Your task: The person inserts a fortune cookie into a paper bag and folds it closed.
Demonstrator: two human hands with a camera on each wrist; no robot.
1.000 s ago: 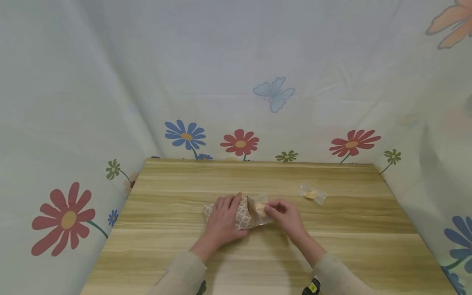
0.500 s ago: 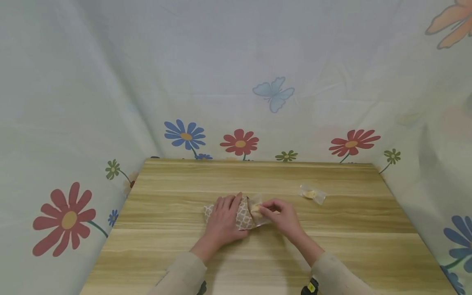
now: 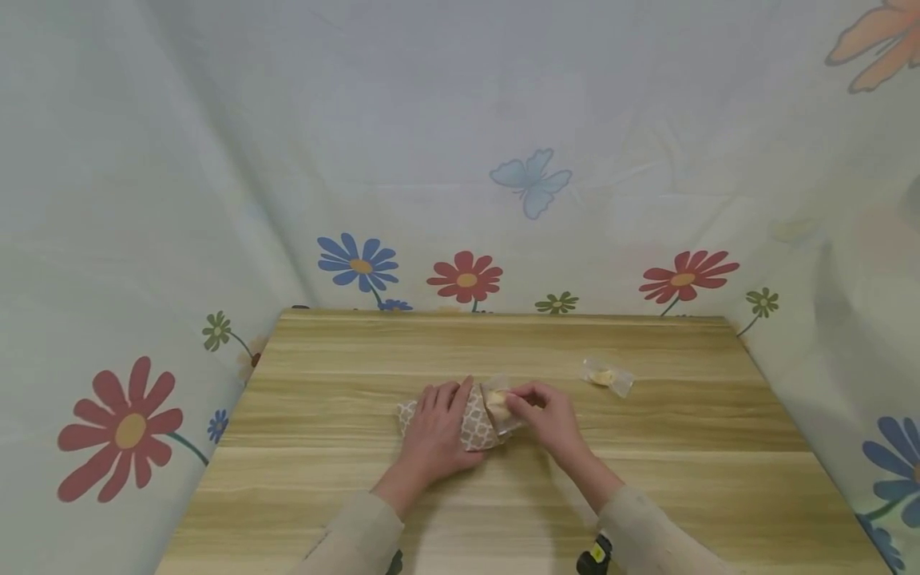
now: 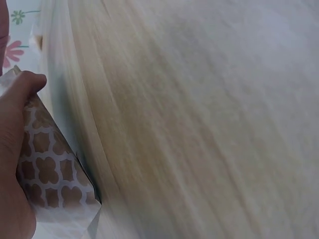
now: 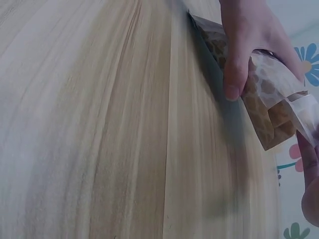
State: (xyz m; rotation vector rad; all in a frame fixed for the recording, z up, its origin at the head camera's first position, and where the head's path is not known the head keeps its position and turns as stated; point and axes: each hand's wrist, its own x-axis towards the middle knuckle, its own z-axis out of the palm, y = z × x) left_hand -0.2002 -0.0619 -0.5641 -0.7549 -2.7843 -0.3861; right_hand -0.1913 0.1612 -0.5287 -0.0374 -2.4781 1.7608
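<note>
From the head view, your left hand (image 3: 434,435) holds the brown-and-white paper bag (image 3: 479,421) down on the wooden table (image 3: 323,363), with its thumb on the near side. Your right hand (image 3: 553,419) pinches a clear packet (image 3: 496,399) with something pale yellow in it, right at the bag's open mouth. Another clear packet (image 3: 608,377) lies farther back, on the right. A flowery cloth (image 3: 431,128) hangs behind. In the left wrist view, your left hand wraps round the bag. In the right wrist view, your right hand is mostly cut off, and you can see the bag's mouth gaping toward it.
</note>
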